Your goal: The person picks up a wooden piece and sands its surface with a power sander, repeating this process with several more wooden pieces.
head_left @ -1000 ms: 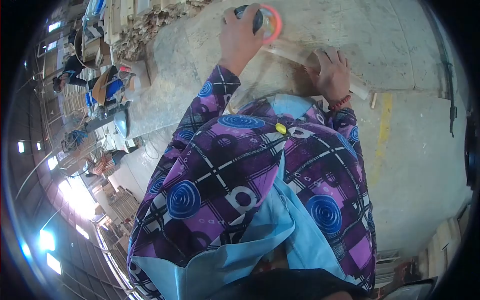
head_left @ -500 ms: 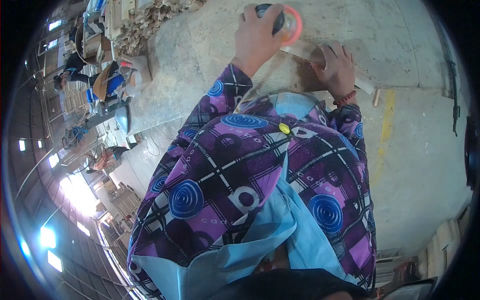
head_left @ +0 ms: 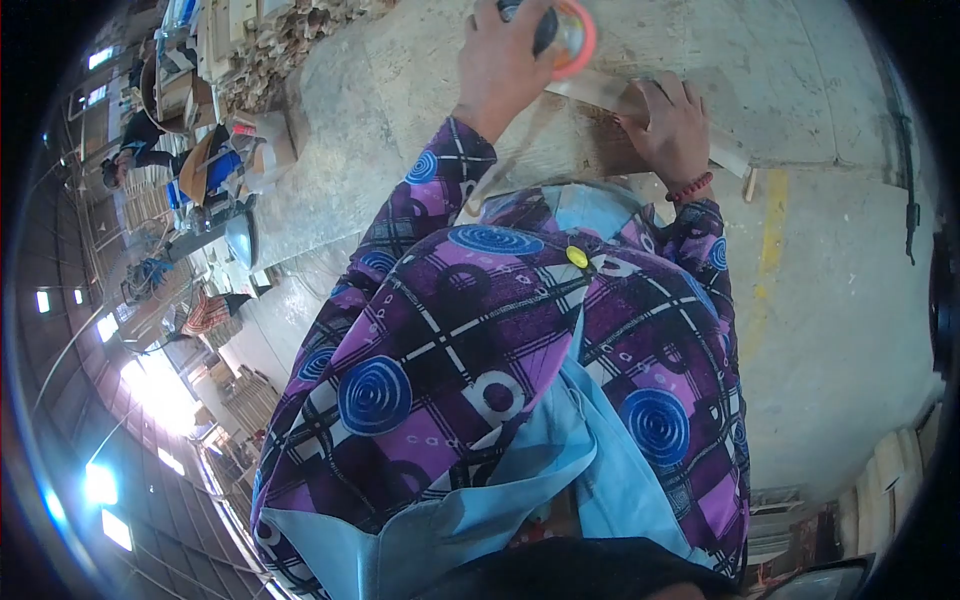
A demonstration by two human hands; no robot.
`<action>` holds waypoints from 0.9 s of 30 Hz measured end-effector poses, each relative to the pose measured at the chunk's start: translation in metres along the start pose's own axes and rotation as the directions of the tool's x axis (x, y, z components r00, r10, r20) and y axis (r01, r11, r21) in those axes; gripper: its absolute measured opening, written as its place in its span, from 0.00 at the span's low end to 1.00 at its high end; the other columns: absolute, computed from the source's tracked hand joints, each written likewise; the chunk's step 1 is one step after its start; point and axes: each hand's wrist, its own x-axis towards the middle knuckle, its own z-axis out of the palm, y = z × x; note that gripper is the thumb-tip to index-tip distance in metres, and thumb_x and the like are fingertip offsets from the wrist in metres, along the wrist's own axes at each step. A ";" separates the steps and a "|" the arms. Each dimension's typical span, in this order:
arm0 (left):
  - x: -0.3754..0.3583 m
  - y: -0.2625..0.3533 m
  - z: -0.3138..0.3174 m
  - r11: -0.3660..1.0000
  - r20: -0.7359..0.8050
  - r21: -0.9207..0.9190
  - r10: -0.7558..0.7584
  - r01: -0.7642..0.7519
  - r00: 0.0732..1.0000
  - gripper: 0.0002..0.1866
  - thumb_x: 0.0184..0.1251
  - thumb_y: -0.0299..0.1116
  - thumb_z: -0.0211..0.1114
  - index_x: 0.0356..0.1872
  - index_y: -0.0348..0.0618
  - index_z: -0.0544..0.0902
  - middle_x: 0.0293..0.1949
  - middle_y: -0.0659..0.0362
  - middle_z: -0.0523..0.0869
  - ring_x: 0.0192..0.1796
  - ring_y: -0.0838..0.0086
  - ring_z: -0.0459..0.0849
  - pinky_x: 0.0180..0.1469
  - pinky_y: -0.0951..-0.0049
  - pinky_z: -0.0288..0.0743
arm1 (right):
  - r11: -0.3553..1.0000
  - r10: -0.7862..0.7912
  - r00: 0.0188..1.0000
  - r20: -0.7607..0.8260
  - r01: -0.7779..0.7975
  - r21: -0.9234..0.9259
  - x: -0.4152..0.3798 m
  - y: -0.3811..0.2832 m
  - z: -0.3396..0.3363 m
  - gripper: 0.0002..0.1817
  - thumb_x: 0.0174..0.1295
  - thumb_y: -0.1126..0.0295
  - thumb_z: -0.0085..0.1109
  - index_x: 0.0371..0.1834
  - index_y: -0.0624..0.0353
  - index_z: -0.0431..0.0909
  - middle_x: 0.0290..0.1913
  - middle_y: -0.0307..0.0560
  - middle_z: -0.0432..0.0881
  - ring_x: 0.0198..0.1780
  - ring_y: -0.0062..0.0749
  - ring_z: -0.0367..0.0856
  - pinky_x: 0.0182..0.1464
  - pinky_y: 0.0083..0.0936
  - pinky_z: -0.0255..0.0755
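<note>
At the top of the head view, my left hand is wrapped round a handheld sander with a black body and a blurred disc rimmed in orange-pink. The sander overlaps the far left end of a pale wood strip. My right hand, with a red beaded bracelet at its wrist, lies over the middle of this strip, fingers spread and pointing away from me. Its palm hides part of the wood. A thin hose or cord runs down near my left wrist.
Stacked wood pieces stand at the upper left. Farther left, a person is beside a blue item and cardboard. A yellow line marks the concrete floor at right. Pale long pieces lie lower right.
My left hand and the sander have shifted slightly left and away from me along the strip. My right hand stays almost in place on the wood.
</note>
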 end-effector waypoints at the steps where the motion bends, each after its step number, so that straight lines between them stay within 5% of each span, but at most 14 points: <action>1: 0.001 -0.005 -0.001 1.000 0.000 -0.003 -0.018 0.018 1.000 0.32 0.53 0.30 0.73 0.64 0.54 0.76 0.57 0.41 0.74 0.57 0.43 0.78 0.55 0.51 0.79 | 1.000 0.001 1.000 0.004 -0.001 -0.002 0.001 -0.001 -0.001 0.25 0.49 0.58 0.74 0.52 0.52 0.84 0.51 0.41 0.77 0.54 0.46 0.75 0.57 0.43 0.68; 22: -0.013 0.007 0.005 0.999 0.041 0.023 -0.024 0.023 0.999 0.31 0.56 0.31 0.71 0.64 0.56 0.75 0.57 0.42 0.74 0.57 0.42 0.78 0.53 0.50 0.80 | 1.000 0.000 0.998 0.070 0.001 -0.020 0.002 0.007 -0.001 0.25 0.50 0.58 0.75 0.52 0.51 0.84 0.51 0.41 0.77 0.56 0.45 0.74 0.58 0.43 0.70; 27: -0.009 -0.061 0.000 0.992 -0.043 0.113 -0.046 0.050 0.998 0.31 0.56 0.39 0.75 0.64 0.64 0.77 0.54 0.42 0.77 0.56 0.42 0.80 0.55 0.50 0.79 | 0.999 -0.001 0.998 0.061 0.003 -0.036 -0.002 0.006 -0.004 0.29 0.50 0.57 0.75 0.57 0.51 0.81 0.54 0.43 0.77 0.58 0.46 0.74 0.59 0.44 0.69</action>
